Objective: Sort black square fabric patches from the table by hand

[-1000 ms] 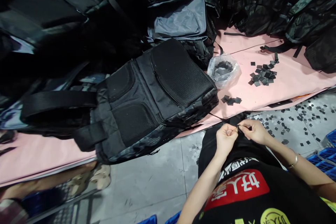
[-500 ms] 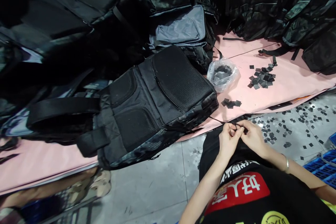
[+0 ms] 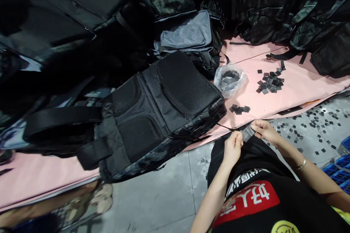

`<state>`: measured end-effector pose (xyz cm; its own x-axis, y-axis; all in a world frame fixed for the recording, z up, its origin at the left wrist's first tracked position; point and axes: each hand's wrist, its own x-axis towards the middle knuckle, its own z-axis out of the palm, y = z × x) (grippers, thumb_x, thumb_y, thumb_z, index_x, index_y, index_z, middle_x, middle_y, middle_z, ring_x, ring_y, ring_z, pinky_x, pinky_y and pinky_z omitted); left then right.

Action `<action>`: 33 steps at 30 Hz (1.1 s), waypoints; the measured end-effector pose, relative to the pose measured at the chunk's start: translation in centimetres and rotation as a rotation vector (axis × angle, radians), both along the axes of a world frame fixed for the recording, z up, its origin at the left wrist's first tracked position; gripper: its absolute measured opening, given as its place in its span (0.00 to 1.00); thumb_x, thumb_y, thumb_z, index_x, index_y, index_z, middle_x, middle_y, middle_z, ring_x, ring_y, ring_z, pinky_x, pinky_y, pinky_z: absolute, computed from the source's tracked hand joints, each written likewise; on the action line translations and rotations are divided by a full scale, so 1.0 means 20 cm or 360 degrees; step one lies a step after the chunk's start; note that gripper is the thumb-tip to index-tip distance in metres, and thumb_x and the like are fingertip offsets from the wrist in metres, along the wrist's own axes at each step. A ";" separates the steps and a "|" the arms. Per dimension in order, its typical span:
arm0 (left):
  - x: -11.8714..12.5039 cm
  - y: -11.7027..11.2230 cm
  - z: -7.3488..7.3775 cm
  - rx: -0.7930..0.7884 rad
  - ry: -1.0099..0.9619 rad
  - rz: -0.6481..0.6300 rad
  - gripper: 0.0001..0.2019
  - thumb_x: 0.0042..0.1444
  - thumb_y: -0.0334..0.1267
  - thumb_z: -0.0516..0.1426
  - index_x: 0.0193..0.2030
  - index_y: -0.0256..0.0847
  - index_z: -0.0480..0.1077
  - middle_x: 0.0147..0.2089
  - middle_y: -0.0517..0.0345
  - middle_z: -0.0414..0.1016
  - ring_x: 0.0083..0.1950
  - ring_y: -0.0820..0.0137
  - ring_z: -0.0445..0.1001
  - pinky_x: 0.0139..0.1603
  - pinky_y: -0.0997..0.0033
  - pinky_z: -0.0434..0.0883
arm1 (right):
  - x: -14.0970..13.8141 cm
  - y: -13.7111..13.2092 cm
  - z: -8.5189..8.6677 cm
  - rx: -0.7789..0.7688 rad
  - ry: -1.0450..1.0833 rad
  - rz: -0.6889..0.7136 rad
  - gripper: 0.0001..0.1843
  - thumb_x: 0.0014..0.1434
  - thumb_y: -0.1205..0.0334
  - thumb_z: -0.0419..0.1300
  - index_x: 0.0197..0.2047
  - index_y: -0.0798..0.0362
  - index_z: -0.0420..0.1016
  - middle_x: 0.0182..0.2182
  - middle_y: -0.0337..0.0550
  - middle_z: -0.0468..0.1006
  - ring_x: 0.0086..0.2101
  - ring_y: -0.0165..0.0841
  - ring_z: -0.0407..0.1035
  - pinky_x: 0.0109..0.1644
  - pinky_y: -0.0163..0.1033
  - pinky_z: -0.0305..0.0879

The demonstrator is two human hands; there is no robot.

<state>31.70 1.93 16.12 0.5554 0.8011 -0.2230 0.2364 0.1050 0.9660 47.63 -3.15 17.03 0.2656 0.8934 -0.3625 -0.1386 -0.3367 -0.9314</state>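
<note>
A black backpack (image 3: 153, 105) lies back panel up on the pink-covered table, its mesh padding showing. From its lower right edge a thin black strap (image 3: 224, 127) runs to my left hand (image 3: 233, 146), whose fingers are pinched around the strap's end. Between my hands is a thin, shiny grey piece (image 3: 247, 133); its exact kind I cannot make out. My right hand (image 3: 263, 131) pinches that piece at its upper right. Both hands are just off the table's front edge, above my lap.
Behind the backpack stands an open bag with grey lining (image 3: 188, 34). A clear plastic bag (image 3: 230, 80) of small dark squares is on the table (image 3: 259, 107), near a loose pile of squares (image 3: 270, 81). More squares litter the floor. A blue crate (image 3: 336, 174) stands at right.
My hands were close together with fingertips touching at the strap. They have drawn apart, and the grey piece now shows between them. The camera view has shifted slightly.
</note>
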 end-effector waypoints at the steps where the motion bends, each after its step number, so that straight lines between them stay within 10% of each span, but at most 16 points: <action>1: 0.00 0.00 -0.01 -0.0010 -0.0020 0.0044 0.18 0.56 0.49 0.50 0.22 0.39 0.60 0.19 0.65 0.57 0.21 0.77 0.55 0.24 0.76 0.54 | 0.00 0.00 0.00 -0.0003 -0.0007 0.0021 0.20 0.50 0.45 0.58 0.22 0.53 0.61 0.14 0.29 0.53 0.14 0.22 0.49 0.18 0.30 0.41; 11: 0.00 0.04 0.00 -0.0536 -0.0596 0.0522 0.16 0.50 0.49 0.57 0.26 0.36 0.62 0.23 0.63 0.65 0.16 0.85 0.48 0.17 0.79 0.44 | -0.03 -0.01 -0.02 -0.0021 -0.0791 -0.0367 0.15 0.55 0.53 0.54 0.22 0.52 0.62 0.15 0.33 0.62 0.18 0.26 0.57 0.23 0.32 0.53; 24: 0.03 0.03 0.06 -0.0914 -0.0793 0.0054 0.16 0.45 0.41 0.63 0.31 0.39 0.59 0.31 0.60 0.69 0.19 0.83 0.56 0.22 0.76 0.53 | -0.03 -0.02 -0.02 0.0092 -0.0767 -0.0329 0.14 0.53 0.60 0.53 0.41 0.54 0.73 0.23 0.38 0.72 0.17 0.27 0.63 0.22 0.33 0.60; 33: 0.11 0.01 -0.03 -0.0708 -0.0561 0.0032 0.18 0.50 0.50 0.56 0.35 0.35 0.67 0.22 0.67 0.52 0.19 0.82 0.48 0.20 0.77 0.47 | -0.08 -0.02 -0.02 0.0265 -0.1323 -0.0357 0.06 0.55 0.62 0.54 0.30 0.53 0.69 0.25 0.40 0.74 0.25 0.31 0.68 0.32 0.35 0.62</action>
<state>33.90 2.20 15.60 0.6428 0.6838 -0.3451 -0.0989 0.5209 0.8479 45.95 -3.64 16.67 0.5613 0.8126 0.1572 0.5605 -0.2335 -0.7945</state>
